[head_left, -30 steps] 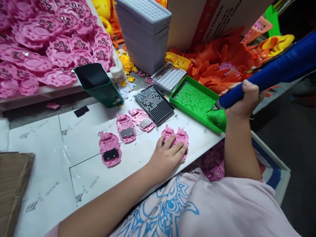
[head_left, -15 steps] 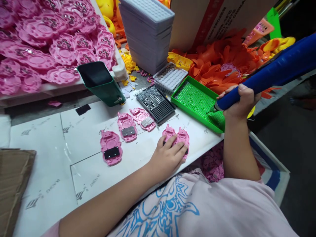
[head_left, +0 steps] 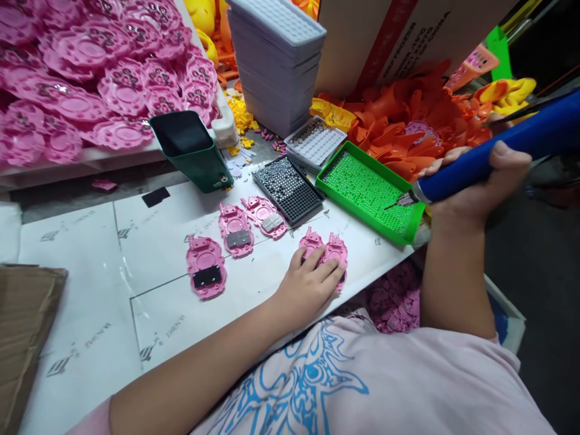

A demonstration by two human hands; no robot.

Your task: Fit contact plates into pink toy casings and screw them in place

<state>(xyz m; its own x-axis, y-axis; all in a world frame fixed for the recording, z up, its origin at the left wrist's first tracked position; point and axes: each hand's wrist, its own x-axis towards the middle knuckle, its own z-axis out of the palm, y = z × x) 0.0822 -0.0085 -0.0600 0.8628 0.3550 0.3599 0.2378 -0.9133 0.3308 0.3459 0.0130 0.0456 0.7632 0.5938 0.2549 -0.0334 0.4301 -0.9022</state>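
My left hand (head_left: 310,287) lies over two pink plastic parts (head_left: 336,246) near the table's front edge, its fingers spread a little and pressing on them. My right hand (head_left: 471,181) is wrapped round a blue electric screwdriver (head_left: 457,172), whose thin tip points left over the green screw tray (head_left: 367,190). Beside that tray sits a black perforated tray (head_left: 287,190), partly filled with small screws. Three more pink parts lie to the left: one with a black plate (head_left: 206,267), one with a grey plate (head_left: 236,231), one with a silvery plate (head_left: 264,216).
A dark green bin (head_left: 193,151) stands behind the pink parts. Farther back are a tall stack of grey trays (head_left: 276,66), a white tray of small discs (head_left: 315,140), orange parts (head_left: 408,121) and a large heap of pink parts (head_left: 81,78). Cardboard (head_left: 27,338) lies at left.
My right hand has moved right with the screwdriver, and its tip has shifted right over the green tray. My left hand stays on the two pink parts. The view has shifted slightly.
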